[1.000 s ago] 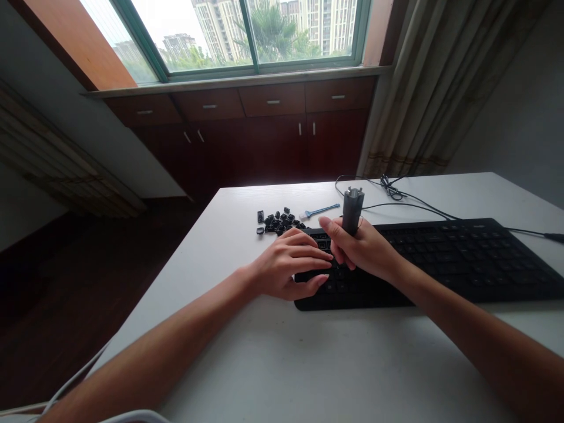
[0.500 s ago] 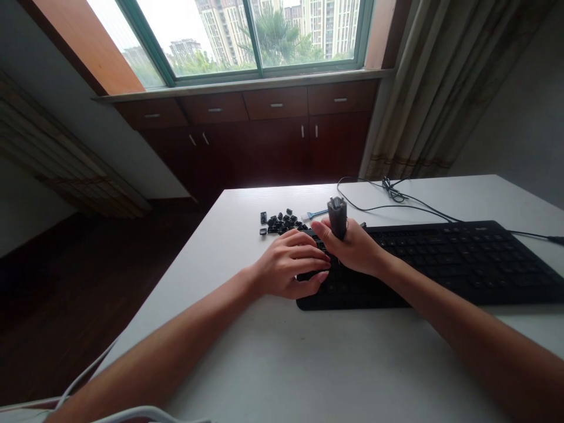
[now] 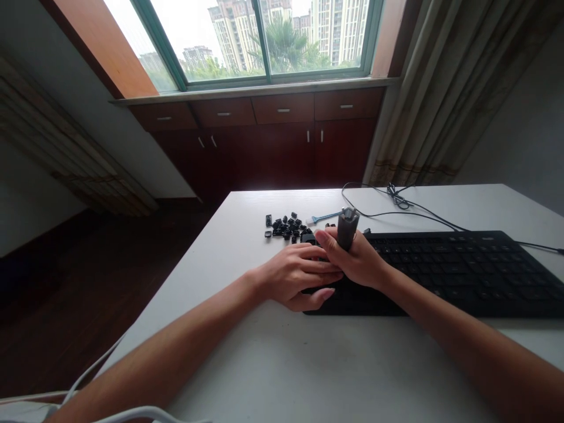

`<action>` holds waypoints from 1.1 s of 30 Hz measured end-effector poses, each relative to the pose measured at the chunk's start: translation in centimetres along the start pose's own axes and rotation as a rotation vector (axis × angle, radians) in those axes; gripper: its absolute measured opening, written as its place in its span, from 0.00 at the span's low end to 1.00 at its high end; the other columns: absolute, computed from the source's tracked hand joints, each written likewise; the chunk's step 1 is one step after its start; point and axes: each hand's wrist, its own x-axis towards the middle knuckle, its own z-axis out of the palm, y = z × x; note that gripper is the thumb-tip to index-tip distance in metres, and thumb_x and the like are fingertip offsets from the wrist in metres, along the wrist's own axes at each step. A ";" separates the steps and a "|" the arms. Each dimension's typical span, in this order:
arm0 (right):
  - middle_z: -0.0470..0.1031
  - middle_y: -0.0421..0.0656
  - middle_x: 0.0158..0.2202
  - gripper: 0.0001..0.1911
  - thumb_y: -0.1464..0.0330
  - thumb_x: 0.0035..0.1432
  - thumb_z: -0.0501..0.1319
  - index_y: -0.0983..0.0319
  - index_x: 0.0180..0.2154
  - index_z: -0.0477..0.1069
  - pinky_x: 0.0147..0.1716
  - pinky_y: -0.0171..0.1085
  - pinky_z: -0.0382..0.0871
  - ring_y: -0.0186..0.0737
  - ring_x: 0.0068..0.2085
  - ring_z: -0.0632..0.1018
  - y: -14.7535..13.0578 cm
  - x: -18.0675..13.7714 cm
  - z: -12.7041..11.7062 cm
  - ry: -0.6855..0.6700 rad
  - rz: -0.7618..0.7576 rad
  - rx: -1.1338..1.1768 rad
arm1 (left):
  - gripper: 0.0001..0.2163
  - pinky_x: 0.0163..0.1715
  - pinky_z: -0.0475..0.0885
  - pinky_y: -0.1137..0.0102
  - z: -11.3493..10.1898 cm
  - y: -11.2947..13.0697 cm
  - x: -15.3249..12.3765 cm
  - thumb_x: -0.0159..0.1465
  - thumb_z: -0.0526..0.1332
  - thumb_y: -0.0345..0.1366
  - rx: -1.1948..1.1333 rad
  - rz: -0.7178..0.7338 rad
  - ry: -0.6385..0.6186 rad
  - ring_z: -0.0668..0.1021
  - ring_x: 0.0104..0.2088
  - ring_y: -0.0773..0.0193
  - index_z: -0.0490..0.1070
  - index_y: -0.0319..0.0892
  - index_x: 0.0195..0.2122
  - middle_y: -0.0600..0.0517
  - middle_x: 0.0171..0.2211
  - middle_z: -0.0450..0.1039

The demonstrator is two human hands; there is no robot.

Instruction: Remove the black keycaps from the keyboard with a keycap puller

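Observation:
A black keyboard (image 3: 458, 270) lies across the white table (image 3: 308, 364). My left hand (image 3: 295, 275) rests on the keyboard's left end, fingers stretched flat over the keys and thumb at its front edge. My right hand (image 3: 359, 261) is wrapped round a dark grey cylindrical tool (image 3: 346, 228), held upright on the left part of the keyboard, touching my left fingers. A heap of several loose black keycaps (image 3: 286, 227) lies on the table just beyond my left hand.
A small blue brush (image 3: 324, 218) lies behind the keycaps. The keyboard's black cable (image 3: 399, 202) loops across the far table. The table's left edge drops to a dark wood floor. White cables (image 3: 88, 376) hang at the lower left. Cabinets and a window stand beyond.
The view has shifted slightly. My right hand with the tool tilted left and came back upright on the same spot. My left hand has stayed on the keyboard's left end.

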 end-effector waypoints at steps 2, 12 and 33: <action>0.53 0.34 0.21 0.25 0.54 0.70 0.54 0.60 0.23 0.56 0.21 0.34 0.52 0.30 0.23 0.57 0.1 -0.2 0.1 0.072 -0.015 0.032 | 0.14 0.52 0.79 0.61 0.0 0.0 0.0 0.63 0.61 0.33 0.019 0.008 -0.013 0.82 0.50 0.55 0.78 0.41 0.50 0.48 0.46 0.82; 0.57 0.35 0.18 0.28 0.50 0.68 0.56 0.59 0.21 0.57 0.20 0.36 0.52 0.31 0.20 0.60 0.2 -0.7 0.2 0.203 0.023 0.075 | 0.16 0.53 0.81 0.64 0.0 0.1 -0.2 0.64 0.59 0.30 0.022 0.042 -0.011 0.81 0.53 0.55 0.76 0.37 0.52 0.44 0.49 0.81; 0.57 0.35 0.13 0.30 0.55 0.69 0.57 0.60 0.17 0.58 0.19 0.37 0.50 0.29 0.17 0.58 -0.2 -0.7 0.1 0.542 0.043 0.172 | 0.14 0.48 0.75 0.59 0.2 -0.6 -0.5 0.61 0.69 0.39 -0.169 -0.344 0.087 0.81 0.41 0.59 0.75 0.43 0.48 0.49 0.39 0.82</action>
